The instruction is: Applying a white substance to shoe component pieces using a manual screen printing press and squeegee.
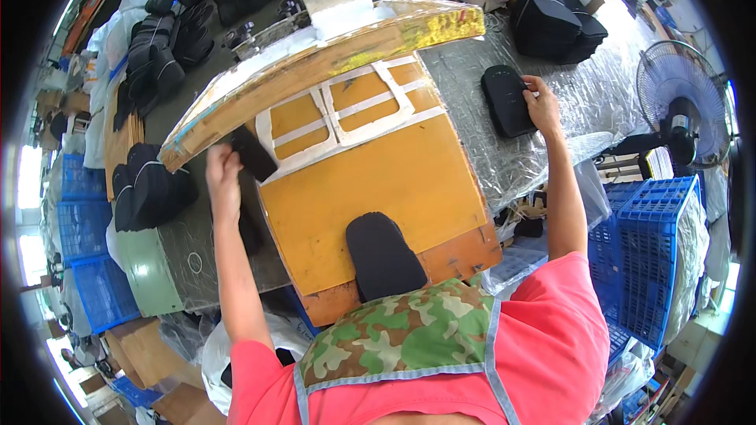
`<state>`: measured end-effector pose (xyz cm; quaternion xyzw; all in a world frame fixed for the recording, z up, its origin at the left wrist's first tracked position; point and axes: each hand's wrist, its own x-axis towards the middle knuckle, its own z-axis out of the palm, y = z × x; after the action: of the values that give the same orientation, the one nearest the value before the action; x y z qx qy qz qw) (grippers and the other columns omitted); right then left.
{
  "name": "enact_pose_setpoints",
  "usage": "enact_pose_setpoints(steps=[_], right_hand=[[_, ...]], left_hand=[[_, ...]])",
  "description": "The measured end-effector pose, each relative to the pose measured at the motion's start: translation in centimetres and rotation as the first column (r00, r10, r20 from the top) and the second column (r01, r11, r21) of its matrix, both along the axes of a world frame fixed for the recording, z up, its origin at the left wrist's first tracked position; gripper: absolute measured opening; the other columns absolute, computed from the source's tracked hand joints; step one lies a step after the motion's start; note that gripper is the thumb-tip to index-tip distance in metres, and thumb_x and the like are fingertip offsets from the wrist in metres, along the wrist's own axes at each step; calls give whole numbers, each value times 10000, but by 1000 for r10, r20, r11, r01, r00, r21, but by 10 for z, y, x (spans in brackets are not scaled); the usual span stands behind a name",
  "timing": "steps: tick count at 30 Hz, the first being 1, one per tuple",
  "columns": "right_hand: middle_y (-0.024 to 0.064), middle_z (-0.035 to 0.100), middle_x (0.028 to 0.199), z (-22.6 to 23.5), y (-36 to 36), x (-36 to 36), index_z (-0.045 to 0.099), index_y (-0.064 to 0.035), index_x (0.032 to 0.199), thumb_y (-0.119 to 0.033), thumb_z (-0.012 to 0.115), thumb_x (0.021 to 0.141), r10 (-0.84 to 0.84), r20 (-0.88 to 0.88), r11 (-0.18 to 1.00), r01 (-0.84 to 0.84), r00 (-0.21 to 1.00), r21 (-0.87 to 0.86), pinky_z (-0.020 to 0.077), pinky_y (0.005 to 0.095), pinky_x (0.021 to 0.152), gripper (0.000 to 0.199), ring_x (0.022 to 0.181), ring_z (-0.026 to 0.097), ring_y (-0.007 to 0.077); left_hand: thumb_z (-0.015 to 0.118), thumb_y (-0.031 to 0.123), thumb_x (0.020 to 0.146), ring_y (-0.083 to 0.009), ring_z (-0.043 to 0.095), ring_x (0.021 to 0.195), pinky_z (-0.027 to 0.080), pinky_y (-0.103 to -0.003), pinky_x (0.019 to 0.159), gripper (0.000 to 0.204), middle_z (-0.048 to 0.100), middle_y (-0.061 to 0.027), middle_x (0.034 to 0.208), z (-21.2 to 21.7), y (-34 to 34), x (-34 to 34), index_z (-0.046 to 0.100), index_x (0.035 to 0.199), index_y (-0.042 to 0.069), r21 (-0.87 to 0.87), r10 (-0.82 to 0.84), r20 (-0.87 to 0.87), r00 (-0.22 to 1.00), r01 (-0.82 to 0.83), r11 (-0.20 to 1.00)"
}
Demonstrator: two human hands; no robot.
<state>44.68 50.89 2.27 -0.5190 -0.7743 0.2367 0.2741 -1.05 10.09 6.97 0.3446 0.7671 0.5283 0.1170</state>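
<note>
My left hand (224,182) is closed on a dark rectangular pad (253,154), slightly blurred, at the left edge of a yellow board (370,181). White strips on the far half of that board outline two rounded openings. To the right, my right hand (542,106) pinches the edge of a black rounded pad (506,102) lying on the plastic-covered table. Another black rounded pad (384,256) rests on the board's near edge, against my apron. Across the far side of the board, a thick wooden frame (331,71) stands tilted up.
Stacked black pads stand at the far right (547,20) and at the left (150,189). A fan (683,102) and blue crates (646,260) are on the right. More blue crates (85,212) line the left side. Clear plastic (465,94) covers the right tabletop.
</note>
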Motion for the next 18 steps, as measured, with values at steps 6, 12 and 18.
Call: enact_pose_setpoints(steps=[6,12,18], right_hand=[[187,647,1126,5,4,-12,629,-50,1178,-175,615,854,33,212,978,-75,977,196,485,402,892,348,1018,636,326],[275,364,1434,18,-27,-10,330,-29,1464,-497,779,716,183,390,981,-194,902,-11,332,455,1088,990,1321,379,429],[245,353,1447,10,-27,-8,300,-40,1475,-430,802,685,190,464,978,-207,865,-14,343,458,1086,1014,1325,379,414]], left_hand=[[557,29,927,-72,480,891,379,-209,831,129,536,15,982,11,-128,-3,586,1048,59,131,326,35,945,-328,936],[553,-4,905,-71,526,890,396,-209,819,112,590,20,920,-2,-191,-7,638,959,45,59,441,18,897,-441,895],[542,-10,898,-102,549,818,428,-241,764,111,601,-17,863,-18,-164,-11,624,952,42,-106,308,-10,951,-308,946]])
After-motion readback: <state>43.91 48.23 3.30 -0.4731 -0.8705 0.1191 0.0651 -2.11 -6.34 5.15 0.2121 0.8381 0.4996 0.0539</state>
